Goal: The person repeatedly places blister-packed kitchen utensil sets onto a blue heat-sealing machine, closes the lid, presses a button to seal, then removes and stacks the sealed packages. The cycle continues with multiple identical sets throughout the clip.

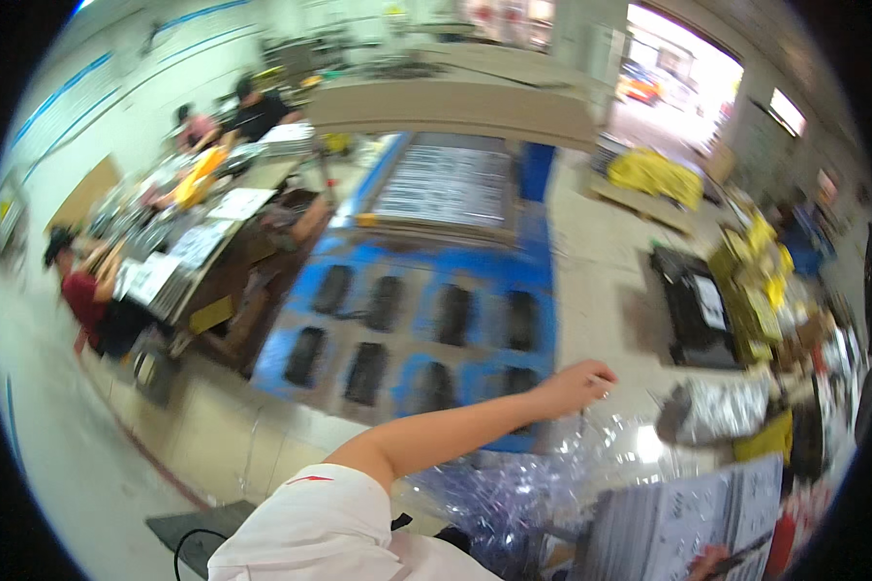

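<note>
My left arm, in a white sleeve, stretches across to the right. My left hand [576, 387] is closed with its fingers curled; a thin trace hangs below it, and what it holds, if anything, is too blurred to name. Beneath it lies a heap of crumpled clear plastic film [513, 499]. At the lower right edge shows a small part of my right hand [712, 562], beside a dark narrow object [749, 550] and in front of a stack of grey-white printed sheets [683, 513]. Its fingers are smeared.
A blue-edged board [407, 334] carries several dark oblong pads. Behind it, a printed panel [446, 184] lies under a wide beige machine head [455, 102]. Several people work at a cluttered table [218, 257] on the left. Black bundles [693, 305], yellow sacks [654, 176] and a silver bag [722, 409] stand right.
</note>
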Motion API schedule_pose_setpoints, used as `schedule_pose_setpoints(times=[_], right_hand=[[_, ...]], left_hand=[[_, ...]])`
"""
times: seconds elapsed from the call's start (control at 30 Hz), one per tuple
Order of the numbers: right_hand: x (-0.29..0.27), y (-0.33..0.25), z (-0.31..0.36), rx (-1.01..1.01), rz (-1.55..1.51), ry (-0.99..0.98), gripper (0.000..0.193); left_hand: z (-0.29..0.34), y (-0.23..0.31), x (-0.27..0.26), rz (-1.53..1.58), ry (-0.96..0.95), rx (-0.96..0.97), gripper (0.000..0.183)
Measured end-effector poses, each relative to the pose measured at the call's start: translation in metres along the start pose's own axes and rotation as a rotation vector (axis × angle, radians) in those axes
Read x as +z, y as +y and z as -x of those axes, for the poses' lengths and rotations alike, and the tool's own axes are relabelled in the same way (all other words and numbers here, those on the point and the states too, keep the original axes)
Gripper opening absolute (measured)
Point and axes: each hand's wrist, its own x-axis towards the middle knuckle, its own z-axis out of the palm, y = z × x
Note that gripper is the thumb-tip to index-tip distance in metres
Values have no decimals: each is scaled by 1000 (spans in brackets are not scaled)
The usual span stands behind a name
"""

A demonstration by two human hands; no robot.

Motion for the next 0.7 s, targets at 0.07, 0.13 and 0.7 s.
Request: schedule_pose_setpoints(times=[0.07,0.13,0.7], right_hand=[[81,-60,85,129,-165,-427,44],[170,-140,202,249,-694,-777,22],[281,-499,805,204,-503,-2588,45]], left_hand=[[75,-25,-112,98,344,-179,24],[154,-44,-213,190,662,-163,21],[619,-172,-586,531,1410,-361,21]])
